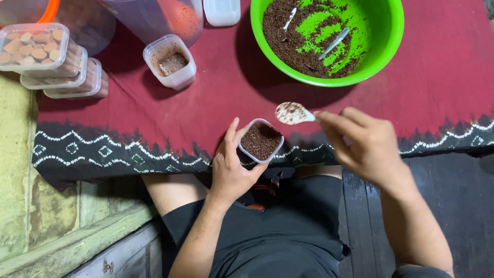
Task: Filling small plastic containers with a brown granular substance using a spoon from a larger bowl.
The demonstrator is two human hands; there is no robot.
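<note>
The small tub [261, 140] is sitting at the cloth's [206, 98] near edge, already brimming with dark crumbs, cupped by the left hand [231, 167]. The right hand [368, 146] is pinching a nearly emptied spoon [292, 113] just beside it. Another tub [170, 62] is waiting, barely filled, near the far edge.

We record one red cloth [216, 98], dark patterned border, bearing: green bowl [383, 44]; open clear tub [171, 62]; three stacked lidded tubs [51, 62]; large clear containers [154, 18].
</note>
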